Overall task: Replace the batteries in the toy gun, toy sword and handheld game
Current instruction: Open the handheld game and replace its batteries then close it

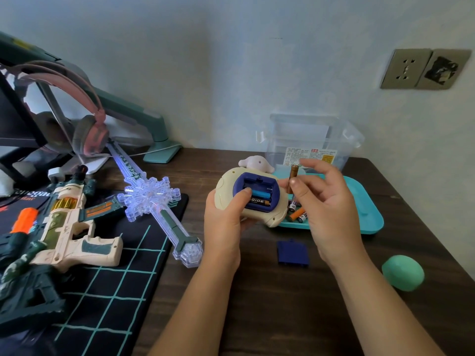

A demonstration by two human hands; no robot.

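Observation:
My left hand (pixel 226 217) grips the cream handheld game (pixel 276 214), back side up, with its thumb pressing into the open blue battery bay (pixel 257 192). Two batteries lie in the bay. My right hand (pixel 326 201) pinches a brown battery (pixel 293 173) upright just right of the game. The blue battery cover (pixel 293 253) lies on the table below. The lit clear toy sword (pixel 151 196) and the cream-and-green toy gun (pixel 69 227) rest on the mat at left.
A teal tray (pixel 370 217) with several loose batteries (pixel 297 213) sits behind the game. A clear plastic box (pixel 311 140) stands at the back. A green round object (pixel 402 272) lies at right. Pink headphones (pixel 87 134) and a monitor arm (pixel 144 116) stand far left.

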